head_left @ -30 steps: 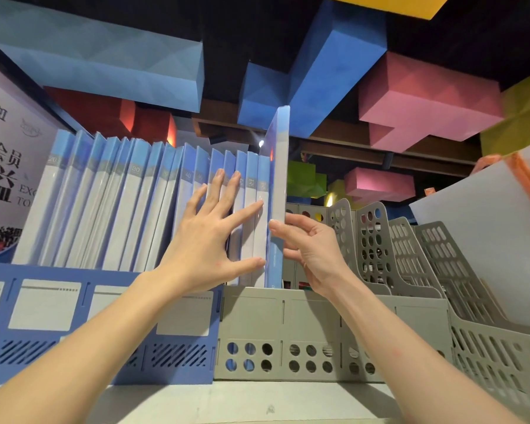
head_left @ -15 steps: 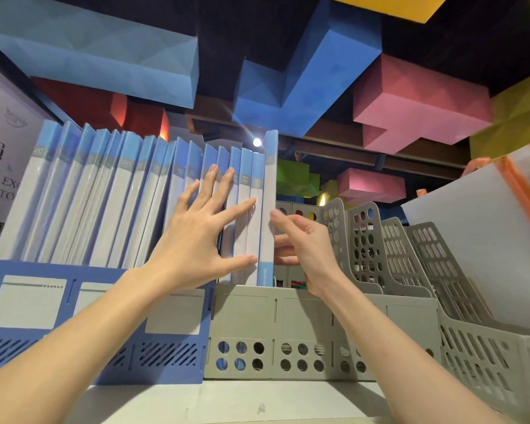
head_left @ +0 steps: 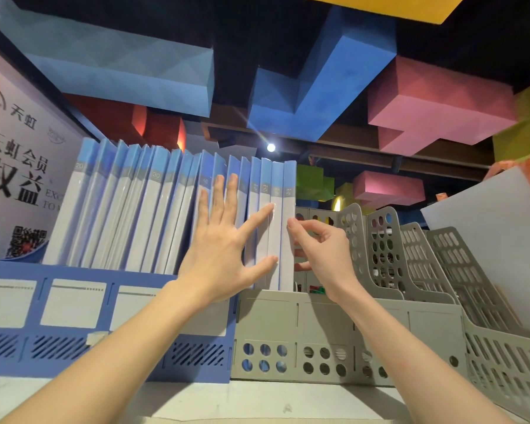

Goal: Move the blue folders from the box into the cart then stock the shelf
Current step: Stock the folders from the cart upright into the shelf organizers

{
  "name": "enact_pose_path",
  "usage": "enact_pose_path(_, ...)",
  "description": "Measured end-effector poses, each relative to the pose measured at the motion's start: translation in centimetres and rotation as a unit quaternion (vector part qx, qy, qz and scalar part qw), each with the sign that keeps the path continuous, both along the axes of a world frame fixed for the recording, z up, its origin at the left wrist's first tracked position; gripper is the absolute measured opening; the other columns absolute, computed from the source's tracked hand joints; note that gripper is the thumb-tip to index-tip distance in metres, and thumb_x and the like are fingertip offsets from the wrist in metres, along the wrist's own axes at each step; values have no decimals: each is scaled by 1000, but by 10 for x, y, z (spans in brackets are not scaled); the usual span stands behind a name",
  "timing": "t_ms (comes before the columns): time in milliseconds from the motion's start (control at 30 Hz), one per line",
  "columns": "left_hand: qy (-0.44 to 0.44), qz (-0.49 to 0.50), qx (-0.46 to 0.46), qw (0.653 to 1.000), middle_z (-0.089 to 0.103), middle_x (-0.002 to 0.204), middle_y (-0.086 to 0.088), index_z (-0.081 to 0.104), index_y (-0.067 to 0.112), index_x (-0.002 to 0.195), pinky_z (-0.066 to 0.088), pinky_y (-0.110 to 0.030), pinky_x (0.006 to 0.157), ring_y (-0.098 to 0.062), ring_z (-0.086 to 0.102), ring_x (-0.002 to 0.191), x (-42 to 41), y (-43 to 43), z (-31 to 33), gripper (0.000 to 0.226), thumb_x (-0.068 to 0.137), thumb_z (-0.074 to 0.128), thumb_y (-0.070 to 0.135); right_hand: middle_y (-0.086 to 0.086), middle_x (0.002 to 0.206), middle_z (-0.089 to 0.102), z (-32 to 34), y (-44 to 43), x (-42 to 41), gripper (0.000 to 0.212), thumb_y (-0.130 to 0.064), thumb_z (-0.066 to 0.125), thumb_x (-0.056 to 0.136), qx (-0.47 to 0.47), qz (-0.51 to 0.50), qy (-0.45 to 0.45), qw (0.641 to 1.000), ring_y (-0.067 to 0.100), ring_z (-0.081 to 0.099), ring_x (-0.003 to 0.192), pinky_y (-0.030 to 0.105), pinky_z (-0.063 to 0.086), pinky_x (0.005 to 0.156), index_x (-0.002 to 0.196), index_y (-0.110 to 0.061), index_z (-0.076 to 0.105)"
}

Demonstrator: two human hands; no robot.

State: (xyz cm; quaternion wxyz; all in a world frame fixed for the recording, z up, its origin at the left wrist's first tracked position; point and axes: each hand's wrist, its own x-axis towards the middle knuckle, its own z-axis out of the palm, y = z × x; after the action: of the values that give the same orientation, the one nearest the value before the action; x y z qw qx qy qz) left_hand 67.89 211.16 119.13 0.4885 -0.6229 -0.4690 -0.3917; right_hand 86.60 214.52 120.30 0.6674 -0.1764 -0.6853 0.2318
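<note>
Overhead, head view: blue folders (head_left: 153,209) stand upright in one row, spines outward, across a blue file rack (head_left: 74,325) and the adjoining grey file rack (head_left: 318,332), both on the shelf (head_left: 257,402). Left hand (head_left: 224,240): open, fingers spread and straight, pressed flat on the spines near the row's right end. Right hand (head_left: 322,249): fingers loosely curled, one fingertip touching the outer edge of the rightmost folder (head_left: 288,228), which sits in the grey rack; whether it grips cannot be told.
</note>
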Motion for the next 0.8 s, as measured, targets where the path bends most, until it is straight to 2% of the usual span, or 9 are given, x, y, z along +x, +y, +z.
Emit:
enact_pose_path(200, 10, 34, -25, 999, -34, 160, -18, -6, 37, 160, -9, -59, 122, -37, -33, 147, 4, -8, -6, 83, 96, 35, 70, -5, 105, 73, -2, -10, 10, 27, -38, 64, 95, -31, -9, -89, 996, 11, 72, 90, 25, 58, 62, 114, -20, 71)
enact_pose_path(300, 19, 55, -81, 995, -37, 159, -16, -15, 34, 158, -7, -60, 122, -36, -35, 146, 2, -15, -10, 85, 94, 23, 74, -17, 116, 68, -6, -20, 13, 33, -38, 62, 96, -27, -70, -142, 987, 2, 66, 102, 27, 58, 80, 128, -27, 65)
enact_pose_path(367, 28, 82, -137, 987, -41, 157, -14, -20, 31, 157, -8, -57, 123, -35, -38, 145, -2, -25, -11, 89, 90, 15, 78, -15, 116, 70, -5, -32, 15, 35, -26, 60, 96, -37, -72, -191, 978, 7, 69, 103, 34, 59, 89, 130, -32, 64)
enact_pose_path(467, 37, 92, -226, 969, -41, 157, -11, -21, 31, 156, -10, -49, 125, -33, -34, 147, -3, -56, -13, 88, 95, 25, 75, -7, 112, 71, -4, -61, 21, 38, -14, 58, 96, -84, -52, -223, 970, 16, 72, 99, 30, 61, 78, 132, -24, 63)
enact_pose_path(567, 16, 26, -240, 970, -18, 166, -7, -3, 34, 160, -3, -40, 127, -24, -16, 154, -5, -100, -19, 79, 100, 42, 57, 3, 113, 71, -6, -93, 27, 32, -17, 58, 98, -81, -82, -202, 973, 15, 73, 89, 21, 59, 63, 129, -12, 64)
enact_pose_path(700, -89, -47, -210, 972, 34, 161, -3, 45, 27, 149, 26, -43, 123, -21, 22, 153, -5, -167, -39, 54, 99, 53, 44, 12, 86, 75, -33, -150, 22, 23, -19, 58, 99, -73, -77, -160, 981, 28, 75, 71, 40, 63, 66, 113, -6, 71)
enact_pose_path(733, -108, -59, -198, 972, 50, 152, -1, 54, 25, 142, 36, -42, 117, -20, 41, 144, -3, -180, -44, 47, 99, 55, 42, 12, 81, 75, -40, -163, 20, 22, -19, 58, 99, -68, -67, -157, 983, 30, 74, 67, 43, 63, 65, 109, -5, 71)
enact_pose_path(767, -127, -69, -186, 972, 62, 140, 2, 61, 25, 134, 45, -40, 108, -16, 60, 121, -1, -200, -54, 39, 98, 56, 40, 13, 77, 74, -52, -179, 17, 21, -19, 58, 98, -73, -49, -156, 984, 32, 73, 63, 44, 63, 61, 106, -5, 71)
enact_pose_path(800, -146, -79, -171, 971, 70, 126, 6, 66, 26, 124, 51, -37, 97, -9, 66, 91, 4, -216, -63, 31, 98, 57, 40, 14, 73, 74, -62, -193, 15, 21, -20, 58, 98, -79, -31, -153, 984, 34, 72, 59, 42, 61, 56, 104, -5, 71)
